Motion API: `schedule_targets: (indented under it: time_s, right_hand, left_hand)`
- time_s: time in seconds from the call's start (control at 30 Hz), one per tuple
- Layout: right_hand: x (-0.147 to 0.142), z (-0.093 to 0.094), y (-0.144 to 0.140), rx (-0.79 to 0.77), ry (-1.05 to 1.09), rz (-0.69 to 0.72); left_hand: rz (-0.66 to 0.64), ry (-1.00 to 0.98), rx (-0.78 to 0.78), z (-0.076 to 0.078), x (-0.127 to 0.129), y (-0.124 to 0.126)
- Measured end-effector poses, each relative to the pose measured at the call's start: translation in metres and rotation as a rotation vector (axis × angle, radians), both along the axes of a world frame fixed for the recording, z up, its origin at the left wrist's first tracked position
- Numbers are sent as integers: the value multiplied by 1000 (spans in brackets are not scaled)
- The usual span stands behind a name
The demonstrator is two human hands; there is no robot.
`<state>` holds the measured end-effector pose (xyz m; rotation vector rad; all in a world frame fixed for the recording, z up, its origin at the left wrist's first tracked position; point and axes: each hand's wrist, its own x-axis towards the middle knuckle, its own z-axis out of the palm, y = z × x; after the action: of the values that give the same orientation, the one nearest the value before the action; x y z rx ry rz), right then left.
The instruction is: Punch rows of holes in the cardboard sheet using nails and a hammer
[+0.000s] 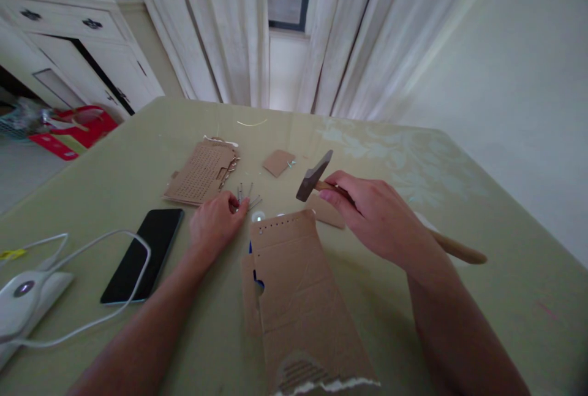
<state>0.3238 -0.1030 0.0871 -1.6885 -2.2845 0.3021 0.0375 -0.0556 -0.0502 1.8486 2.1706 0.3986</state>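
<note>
My right hand [374, 215] grips a wooden-handled hammer [313, 177] near its dark metal head, which hovers above the table. The handle's end sticks out past my wrist to the right. My left hand [215, 222] rests on the table with its fingertips on a small pile of nails [247, 194]. Between my hands lies a long piece of cardboard [298, 298] with a row of small holes along its far edge and a torn near edge.
A perforated cardboard piece [202, 172] and a small cardboard square [278, 162] lie farther back on the green table [459, 200]. A black phone [143, 255], a white cable [92, 279] and a white device [25, 301] sit at the left.
</note>
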Motion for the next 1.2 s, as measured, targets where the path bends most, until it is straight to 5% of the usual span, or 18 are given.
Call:
schedule_targets:
  time_s: [0.27, 0.53, 0.9, 1.03, 1.2]
  right_hand:
    - [-4, 8, -12, -39, 3, 105]
    - [-16, 1, -14, -99, -141, 186]
    - [-14, -5, -11, -124, -117, 209]
    - [-15, -3, -11, -140, -108, 193]
    - [-16, -3, -10, -155, -124, 187]
  left_hand:
    - [18, 52, -48, 4, 2, -1]
    - [9, -36, 154, 3, -6, -6]
    - [-168, -942, 295, 28, -2, -31]
    - [-163, -1072, 239, 37, 7, -42]
    - [-247, -967, 232, 38, 12, -46]
